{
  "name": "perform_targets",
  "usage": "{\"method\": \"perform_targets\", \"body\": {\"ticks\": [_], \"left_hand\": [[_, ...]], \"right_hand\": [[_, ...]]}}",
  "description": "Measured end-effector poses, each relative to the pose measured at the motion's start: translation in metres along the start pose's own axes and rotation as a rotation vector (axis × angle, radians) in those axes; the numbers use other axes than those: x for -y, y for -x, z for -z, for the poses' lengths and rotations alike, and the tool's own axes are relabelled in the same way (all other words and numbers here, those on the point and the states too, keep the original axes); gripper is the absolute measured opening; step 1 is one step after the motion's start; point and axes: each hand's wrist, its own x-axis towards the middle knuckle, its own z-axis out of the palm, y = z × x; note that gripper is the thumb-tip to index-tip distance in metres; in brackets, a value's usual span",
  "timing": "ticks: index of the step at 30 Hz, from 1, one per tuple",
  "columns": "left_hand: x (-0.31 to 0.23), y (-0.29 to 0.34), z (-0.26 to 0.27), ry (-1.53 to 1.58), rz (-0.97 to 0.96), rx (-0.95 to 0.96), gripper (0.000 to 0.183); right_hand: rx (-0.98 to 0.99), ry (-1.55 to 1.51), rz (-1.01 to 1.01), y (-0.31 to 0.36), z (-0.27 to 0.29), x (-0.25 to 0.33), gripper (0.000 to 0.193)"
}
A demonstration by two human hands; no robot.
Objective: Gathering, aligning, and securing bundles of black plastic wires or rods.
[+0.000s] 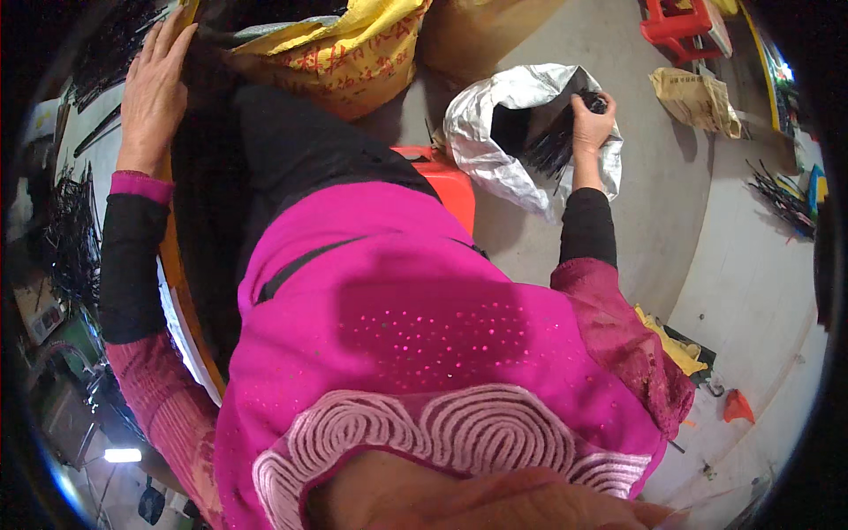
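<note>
Pink top (415,353), nearest cam. Resting L hand (154,95) at rt edge of counter (176,278), fingers slightly spread. Pinching blk strands (552,150) w/ R hand (594,125) in mouth of wht sack (468,115), well rt of that edge. Poss. trouble: snagging loose ends on limp rim, if folded in; dropping some, if pinched too lightly. Can't tell sack's fill.

I sit in what looks like a small workshop: under and beside my left hand (155,102) runs a worktable (196,340) with thin black strips (75,230) heaped along it. My right hand (594,131) grips more black strands (552,146) in an open white sack (468,115), a bulging yellow sack (353,71) stands between my hands, and a red plastic stool (676,31) sits beyond my right.
</note>
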Motion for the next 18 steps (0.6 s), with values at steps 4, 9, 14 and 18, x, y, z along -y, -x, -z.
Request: {"method": "perform_targets", "body": {"ticks": [4, 9, 14, 18], "left_hand": [[0.013, -0.003, -0.014, -0.008, 0.006, 0.027, 0.067], [0.006, -0.007, -0.015, 0.005, 0.02, 0.048, 0.065], [-0.006, -0.002, -0.004, -0.031, 0.016, 0.033, 0.066], [-0.018, 0.0, 0.004, -0.029, -0.007, 0.044, 0.066]], "right_hand": [[0.198, 0.27, 0.04, 0.025, -0.028, 0.017, 0.045], [0.355, 0.436, -0.115, 0.011, -0.055, 0.0, 0.05], [0.375, 0.37, -0.09, -0.013, -0.074, 0.006, 0.039], [0.304, 0.354, -0.156, -0.003, -0.087, 0.006, 0.037]]}}
